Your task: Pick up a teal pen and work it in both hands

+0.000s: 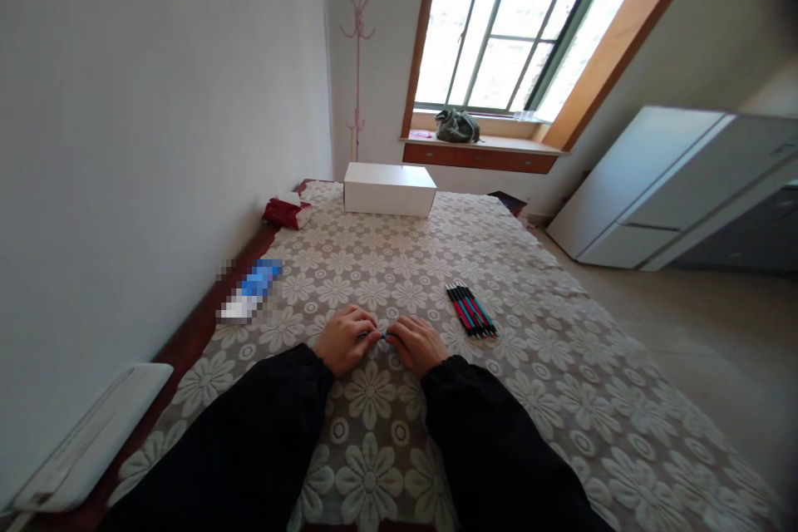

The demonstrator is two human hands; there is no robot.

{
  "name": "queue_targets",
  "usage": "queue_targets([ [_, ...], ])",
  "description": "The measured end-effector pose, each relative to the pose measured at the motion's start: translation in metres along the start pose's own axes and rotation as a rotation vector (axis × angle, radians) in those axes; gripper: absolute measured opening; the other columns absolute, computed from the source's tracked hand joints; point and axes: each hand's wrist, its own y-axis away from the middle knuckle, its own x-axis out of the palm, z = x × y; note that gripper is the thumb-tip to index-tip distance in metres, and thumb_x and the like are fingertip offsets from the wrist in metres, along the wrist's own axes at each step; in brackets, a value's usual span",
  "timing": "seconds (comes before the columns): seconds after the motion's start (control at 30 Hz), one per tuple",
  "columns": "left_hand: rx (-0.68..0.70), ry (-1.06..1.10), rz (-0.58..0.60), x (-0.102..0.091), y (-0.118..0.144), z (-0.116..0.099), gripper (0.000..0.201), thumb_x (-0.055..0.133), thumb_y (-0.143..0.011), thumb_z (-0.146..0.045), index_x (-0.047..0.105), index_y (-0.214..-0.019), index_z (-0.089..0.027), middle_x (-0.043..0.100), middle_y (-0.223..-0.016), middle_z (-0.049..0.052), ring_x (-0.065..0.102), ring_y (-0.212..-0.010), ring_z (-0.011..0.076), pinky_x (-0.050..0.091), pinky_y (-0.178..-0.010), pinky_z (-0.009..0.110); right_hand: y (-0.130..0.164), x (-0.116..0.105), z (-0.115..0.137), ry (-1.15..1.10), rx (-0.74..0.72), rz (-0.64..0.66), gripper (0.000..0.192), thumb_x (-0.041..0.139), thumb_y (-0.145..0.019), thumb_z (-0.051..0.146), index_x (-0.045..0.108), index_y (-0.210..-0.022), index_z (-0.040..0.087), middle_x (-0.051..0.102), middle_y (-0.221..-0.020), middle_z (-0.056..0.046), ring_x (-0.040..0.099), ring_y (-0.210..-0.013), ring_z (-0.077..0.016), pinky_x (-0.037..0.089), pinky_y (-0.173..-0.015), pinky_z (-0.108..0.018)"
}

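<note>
Both hands meet over the patterned tablecloth, fingertips almost touching. My left hand (347,339) is closed, with its thumb and fingers pinching one end of a slim pen (383,336). On the other end, my right hand (419,342) pinches too, fingers curled. Only a short bluish piece of the pen shows between the fingertips; the rest is hidden by the hands. To the right of my right hand, several pens (472,310) with black, red and teal barrels lie side by side in a row, touching neither hand.
A white box (390,189) stands at the table's far end. Along the left edge are a red tissue pack (287,211), a blurred blue-and-white item (253,289) and a white power strip (93,436). The flowered tablecloth (399,258) covers the table; a wall rises at left.
</note>
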Motion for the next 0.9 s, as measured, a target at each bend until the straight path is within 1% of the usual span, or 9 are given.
queue_targets([
  [0.07, -0.005, -0.005, 0.003, 0.0001, -0.0001, -0.0002, 0.016, 0.061, -0.097, -0.031, 0.074, -0.091, -0.023, 0.073, -0.106, 0.004, 0.060, -0.109, 0.0250, 0.047, -0.098, 0.041, -0.0007, -0.0007, 0.0004, -0.006, 0.011, -0.001, 0.001, 0.063, -0.098, 0.023, 0.064, -0.097, 0.022, 0.067, -0.093, -0.005, 0.062, -0.091, -0.0226, 0.044, -0.080, -0.033],
  [0.2, -0.021, -0.007, 0.022, -0.0018, -0.0005, -0.0022, 0.014, 0.062, -0.096, -0.030, 0.074, -0.094, -0.024, 0.073, -0.108, 0.004, 0.059, -0.110, 0.0253, 0.047, -0.098, 0.041, -0.0009, -0.0014, 0.0013, -0.041, 0.024, 0.030, 0.007, 0.064, -0.096, 0.018, 0.061, -0.100, 0.022, 0.068, -0.096, -0.004, 0.063, -0.092, -0.0215, 0.045, -0.082, -0.032],
  [0.3, -0.036, -0.014, 0.035, -0.0034, -0.0007, -0.0044, 0.025, 0.054, -0.100, -0.030, 0.074, -0.087, -0.023, 0.073, -0.106, 0.004, 0.060, -0.109, 0.0249, 0.047, -0.098, 0.042, -0.0004, -0.0011, 0.0010, -0.052, 0.021, 0.041, 0.010, 0.063, -0.095, 0.017, 0.059, -0.103, 0.022, 0.068, -0.097, -0.004, 0.064, -0.092, -0.0213, 0.045, -0.081, -0.032],
  [0.37, -0.040, -0.007, 0.036, -0.0037, -0.0007, -0.0052, 0.030, 0.050, -0.102, -0.030, 0.074, -0.087, -0.023, 0.073, -0.106, 0.004, 0.060, -0.109, 0.0243, 0.047, -0.099, 0.042, 0.0003, -0.0007, 0.0001, -0.049, 0.021, 0.040, 0.012, 0.063, -0.094, 0.015, 0.059, -0.103, 0.022, 0.068, -0.098, -0.004, 0.064, -0.092, -0.0211, 0.045, -0.080, -0.031],
  [0.47, -0.039, 0.022, 0.024, -0.0026, -0.0003, -0.0039, 0.016, 0.061, -0.097, -0.033, 0.071, -0.105, -0.023, 0.071, -0.113, 0.005, 0.059, -0.114, 0.0250, 0.047, -0.100, 0.041, 0.0015, -0.0004, -0.0012, -0.044, 0.045, 0.050, 0.012, 0.060, -0.093, 0.014, 0.058, -0.102, 0.021, 0.067, -0.097, -0.004, 0.064, -0.088, -0.0202, 0.045, -0.077, -0.030],
  [0.53, -0.030, 0.034, 0.027, -0.0016, 0.0002, -0.0021, 0.023, 0.072, -0.090, -0.033, 0.068, -0.110, -0.024, 0.070, -0.114, 0.006, 0.058, -0.116, 0.0261, 0.047, -0.101, 0.041, 0.0023, -0.0005, -0.0010, -0.041, 0.064, 0.069, 0.010, 0.060, -0.094, 0.016, 0.059, -0.103, 0.021, 0.067, -0.097, -0.004, 0.064, -0.085, -0.0201, 0.045, -0.074, -0.029],
  [0.67, -0.013, 0.033, 0.057, -0.0013, 0.0007, -0.0009, 0.013, 0.072, -0.089, -0.025, 0.067, -0.100, -0.024, 0.070, -0.108, 0.005, 0.058, -0.115, 0.0258, 0.047, -0.102, 0.040, 0.0026, -0.0009, 0.0017, -0.042, 0.031, 0.095, 0.013, 0.055, -0.101, 0.029, 0.063, -0.109, 0.023, 0.065, -0.097, -0.004, 0.064, -0.085, -0.0206, 0.047, -0.074, -0.029],
  [0.8, -0.023, 0.009, 0.038, -0.0025, -0.0001, -0.0044, 0.005, 0.064, -0.094, -0.023, 0.068, -0.096, -0.022, 0.071, -0.107, 0.005, 0.059, -0.112, 0.0251, 0.046, -0.100, 0.040, 0.0015, -0.0006, 0.0020, -0.022, 0.005, 0.060, 0.019, 0.047, -0.104, 0.026, 0.066, -0.105, 0.023, 0.065, -0.096, -0.005, 0.063, -0.089, -0.0209, 0.047, -0.081, -0.031],
  [0.9, -0.047, -0.030, 0.020, -0.0026, -0.0003, -0.0055, 0.023, 0.051, -0.101, -0.025, 0.069, -0.088, -0.021, 0.072, -0.106, 0.005, 0.060, -0.110, 0.0249, 0.046, -0.099, 0.041, 0.0008, -0.0006, 0.0001, -0.030, 0.006, 0.037, 0.012, 0.053, -0.101, 0.024, 0.065, -0.103, 0.022, 0.065, -0.098, -0.006, 0.061, -0.094, -0.0226, 0.047, -0.084, -0.033],
])
